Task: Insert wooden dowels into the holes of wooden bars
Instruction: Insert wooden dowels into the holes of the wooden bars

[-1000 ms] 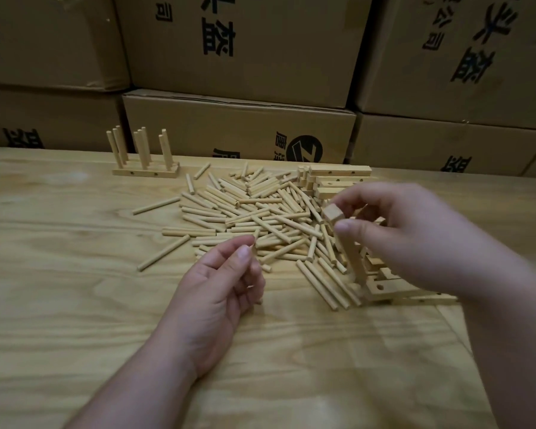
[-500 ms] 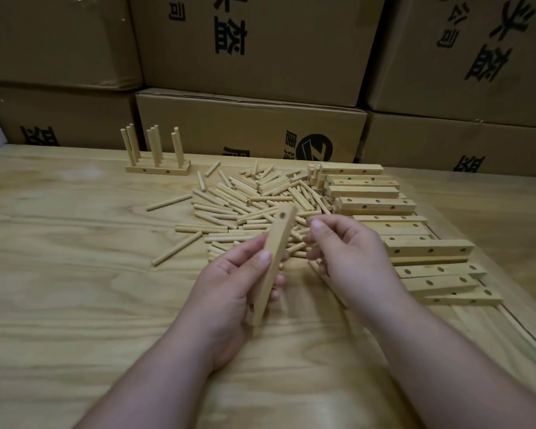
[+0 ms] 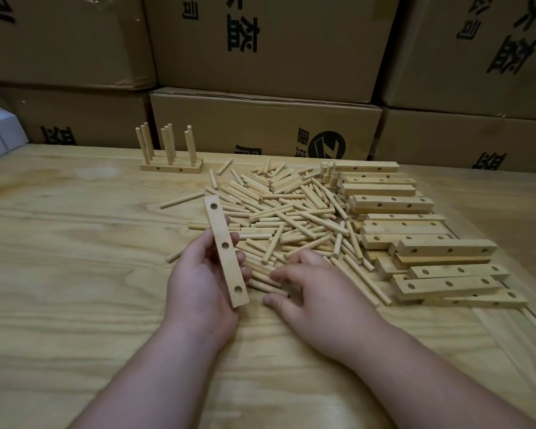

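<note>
The left hand (image 3: 203,283) is clamped on a pale flat wooden bar with three round holes (image 3: 226,251), tilted above the light wooden bench (image 3: 75,274); just beside it the right hand (image 3: 314,292) spreads its fingers on the near edge of the heap of short pale round wooden dowels (image 3: 285,215), holding nothing yet. A loose pinch may let a dowel roll away. Further back, a careless sweep may disturb the stack of drilled wooden bars (image 3: 415,236).

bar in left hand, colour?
Pale natural wood bar, three dark holes; head view.
</note>
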Available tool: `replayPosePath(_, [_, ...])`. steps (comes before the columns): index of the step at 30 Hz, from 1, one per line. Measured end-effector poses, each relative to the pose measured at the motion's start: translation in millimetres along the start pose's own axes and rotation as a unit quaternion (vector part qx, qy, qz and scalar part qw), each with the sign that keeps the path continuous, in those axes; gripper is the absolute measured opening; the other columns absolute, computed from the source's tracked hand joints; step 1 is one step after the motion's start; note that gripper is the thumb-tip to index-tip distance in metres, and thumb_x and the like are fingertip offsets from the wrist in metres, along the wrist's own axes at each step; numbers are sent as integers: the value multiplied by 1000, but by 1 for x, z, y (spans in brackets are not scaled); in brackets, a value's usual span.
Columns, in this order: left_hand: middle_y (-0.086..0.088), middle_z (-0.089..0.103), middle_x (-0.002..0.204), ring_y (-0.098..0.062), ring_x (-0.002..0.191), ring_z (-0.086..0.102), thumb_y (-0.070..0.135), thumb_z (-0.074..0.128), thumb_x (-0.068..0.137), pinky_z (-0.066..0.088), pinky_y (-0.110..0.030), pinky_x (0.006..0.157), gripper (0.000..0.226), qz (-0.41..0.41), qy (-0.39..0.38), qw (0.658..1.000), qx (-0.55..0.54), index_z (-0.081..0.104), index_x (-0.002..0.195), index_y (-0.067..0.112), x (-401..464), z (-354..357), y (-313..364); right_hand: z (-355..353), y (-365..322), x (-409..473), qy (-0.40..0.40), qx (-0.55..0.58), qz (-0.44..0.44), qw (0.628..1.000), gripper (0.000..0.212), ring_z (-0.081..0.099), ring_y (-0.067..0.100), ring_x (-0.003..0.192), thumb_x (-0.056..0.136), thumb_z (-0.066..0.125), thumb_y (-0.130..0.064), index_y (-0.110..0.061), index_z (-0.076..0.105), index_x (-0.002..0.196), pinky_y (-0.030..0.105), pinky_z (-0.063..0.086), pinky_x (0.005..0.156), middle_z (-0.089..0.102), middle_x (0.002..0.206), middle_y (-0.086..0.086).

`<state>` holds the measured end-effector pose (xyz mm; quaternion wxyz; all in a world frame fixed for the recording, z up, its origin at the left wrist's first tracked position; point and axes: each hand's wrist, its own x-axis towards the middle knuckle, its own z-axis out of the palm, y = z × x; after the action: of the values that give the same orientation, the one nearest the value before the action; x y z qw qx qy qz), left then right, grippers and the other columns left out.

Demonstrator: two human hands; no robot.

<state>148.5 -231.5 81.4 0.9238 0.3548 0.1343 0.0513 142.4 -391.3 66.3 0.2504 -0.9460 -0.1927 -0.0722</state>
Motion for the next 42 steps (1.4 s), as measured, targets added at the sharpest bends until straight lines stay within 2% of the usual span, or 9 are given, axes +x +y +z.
replayPosePath(9, [1, 50, 70, -13, 59, 44, 26, 50, 99, 37, -26, 53, 28, 3, 7, 1000, 4, 69, 114, 14, -1, 2, -1, -8, 0, 2, 30, -58, 50, 997, 14, 53, 6, 81, 86, 52, -47, -33, 55, 90, 35, 53, 74, 46, 96, -16])
replayPosePath(13, [2, 50, 66, -13, 59, 44, 27, 53, 98, 38, -26, 54, 26, 3, 10, 1000, 12, 69, 115, 16, 0, 3, -2, -6, -1, 2, 6, -78, 43, 996, 26, 54, 6, 86, 89, 53, -59, -36, 58, 101, 32, 51, 73, 45, 103, -18])
replayPosePath(16, [1, 50, 64, -14, 58, 44, 27, 53, 98, 39, -25, 52, 24, 2, 7, 1000, 10, 69, 112, 17, 0, 2, -2, -5, -2, 3, 6, -81, 39, 996, 22, 52, 6, 85, 91, 54, -57, -37, 56, 98, 30, 47, 71, 44, 101, -17])
replayPosePath(20, [0, 50, 68, -14, 60, 44, 26, 54, 98, 38, -27, 55, 24, 0, 16, 1000, 2, 70, 112, 15, 1, 1, -2, -9, -1, 3, -2, -64, 36, 997, 17, 52, 4, 86, 89, 58, -53, -39, 51, 95, 31, 50, 76, 50, 94, -19])
replayPosePath(25, [0, 50, 71, -14, 61, 43, 25, 53, 98, 37, -28, 56, 25, -1, 15, 1000, -3, 69, 115, 15, 0, 2, -1, -8, -2, 3, -17, -63, 31, 997, 26, 56, 8, 101, 94, 56, -47, -36, 60, 117, 29, 48, 84, 53, 106, -19])
replayPosePath(29, [1, 50, 72, -14, 61, 44, 25, 54, 98, 38, -26, 55, 25, -2, 14, 1000, -1, 69, 116, 16, -1, 2, -1, -5, -2, 1, 8, -75, 30, 997, 18, 53, 10, 99, 96, 53, -43, -34, 61, 110, 29, 46, 82, 47, 100, -18])
replayPosePath(36, [0, 50, 73, -15, 59, 43, 23, 46, 97, 36, -28, 55, 32, 2, 7, 1000, -7, 69, 118, 14, 1, 1, -1, -6, 4, 4, 78, -39, 46, 995, 22, 48, 10, 107, 101, 46, -36, -27, 58, 116, 31, 43, 95, 51, 110, -13])
replayPosePath(40, [-1, 52, 71, -15, 59, 46, 17, 44, 94, 37, -29, 56, 34, 9, 3, 1000, 25, 71, 113, 12, 0, 2, -4, -4, 4, 4, 112, 34, 48, 992, 20, 54, 6, 94, 102, 46, -35, -28, 56, 117, 31, 47, 81, 56, 99, -18])
replayPosePath(42, [-1, 58, 72, -15, 59, 49, 12, 42, 93, 38, -30, 57, 34, 14, -6, 999, 45, 71, 111, 11, 0, 2, -7, -3, 6, 3, 128, 74, 45, 988, 15, 55, 1, 88, 101, 46, -35, -33, 56, 113, 24, 44, 71, 58, 93, -19])
